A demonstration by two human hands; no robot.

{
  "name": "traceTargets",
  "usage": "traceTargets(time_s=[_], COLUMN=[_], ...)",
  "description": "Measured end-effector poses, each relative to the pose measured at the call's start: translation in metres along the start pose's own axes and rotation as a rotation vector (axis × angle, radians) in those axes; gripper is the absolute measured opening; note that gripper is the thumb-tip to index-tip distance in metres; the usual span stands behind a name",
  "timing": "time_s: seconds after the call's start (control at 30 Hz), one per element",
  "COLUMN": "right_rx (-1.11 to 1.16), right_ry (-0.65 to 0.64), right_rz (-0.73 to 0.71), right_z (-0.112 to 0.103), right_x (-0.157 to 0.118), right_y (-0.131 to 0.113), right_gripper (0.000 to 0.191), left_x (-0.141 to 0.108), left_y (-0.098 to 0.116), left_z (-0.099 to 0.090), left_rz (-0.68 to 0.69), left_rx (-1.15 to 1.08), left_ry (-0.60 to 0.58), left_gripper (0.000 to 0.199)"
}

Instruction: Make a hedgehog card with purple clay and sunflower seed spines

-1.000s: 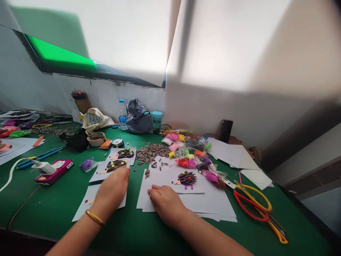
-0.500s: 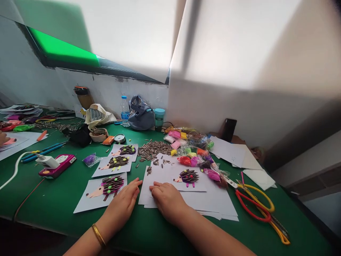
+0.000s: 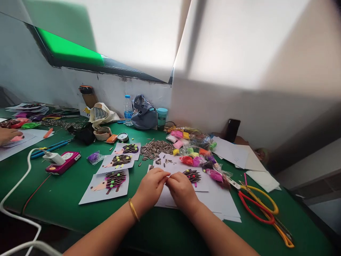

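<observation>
My left hand [image 3: 150, 186], with a gold bangle at the wrist, and my right hand [image 3: 182, 190] meet above a stack of white paper [image 3: 221, 206]. Their curled fingertips nearly touch, and anything small between them is hidden. Just beyond my right hand lies a paper hedgehog card [image 3: 192, 176] with dark seed spines and coloured beads, partly covered by my fingers. Three more hedgehog cards [image 3: 106, 186] lie to the left of my hands. Loose striped sunflower seeds [image 3: 157, 147] form a heap behind the stack.
Bags of coloured clay [image 3: 193, 151] lie on the green table [image 3: 61, 199] right of the seeds, with red-and-yellow-handled scissors [image 3: 255, 206] beyond. A co-worker's hand [image 3: 6, 136] rests at the far left. A charger [image 3: 54, 158], power bank [image 3: 64, 163], and white cable lie left.
My hands have moved from resting flat and apart on the paper to meeting above it with curled fingers. A co-worker's hand stays at the far left, and the view has shifted slightly.
</observation>
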State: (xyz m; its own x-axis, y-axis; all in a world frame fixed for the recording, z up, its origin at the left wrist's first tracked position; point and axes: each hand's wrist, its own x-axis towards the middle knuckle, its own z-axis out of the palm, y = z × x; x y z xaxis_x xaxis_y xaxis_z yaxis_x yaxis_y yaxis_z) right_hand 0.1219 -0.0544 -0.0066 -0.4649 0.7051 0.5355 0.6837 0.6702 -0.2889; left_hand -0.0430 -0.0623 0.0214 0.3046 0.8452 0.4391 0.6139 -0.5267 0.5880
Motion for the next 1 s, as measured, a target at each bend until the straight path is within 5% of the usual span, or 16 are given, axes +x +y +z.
traceTargets(time_s=[0.13,0.33,0.63,0.8,1.0], right_rx=[0.095,0.063,0.126,0.163,0.223], right_ry=[0.076,0.036,0.100,0.023,0.130], right_rz=[0.067,0.285,0.196,0.325,0.441], right_z=[-0.019,-0.045,-0.047,-0.055,-0.067], right_x=[-0.009,-0.027,-0.021,-0.023,-0.028], right_y=[0.031,0.073,0.099,0.100,0.104], right_gripper=[0.028,0.020,0.021,0.016,0.016], left_x=[0.036,0.066,0.060,0.060,0.062], left_y=[0.008,0.000,-0.017,-0.020,-0.025], left_z=[0.027,0.053,0.064,0.059,0.062], left_rz=[0.024,-0.018,-0.075,-0.171,-0.205], left_rx=[-0.143,-0.161,-0.250,-0.347,-0.370], left_ry=[0.000,-0.044,0.042,0.003,-0.008], left_gripper=[0.030,0.012,0.018,0.014,0.011])
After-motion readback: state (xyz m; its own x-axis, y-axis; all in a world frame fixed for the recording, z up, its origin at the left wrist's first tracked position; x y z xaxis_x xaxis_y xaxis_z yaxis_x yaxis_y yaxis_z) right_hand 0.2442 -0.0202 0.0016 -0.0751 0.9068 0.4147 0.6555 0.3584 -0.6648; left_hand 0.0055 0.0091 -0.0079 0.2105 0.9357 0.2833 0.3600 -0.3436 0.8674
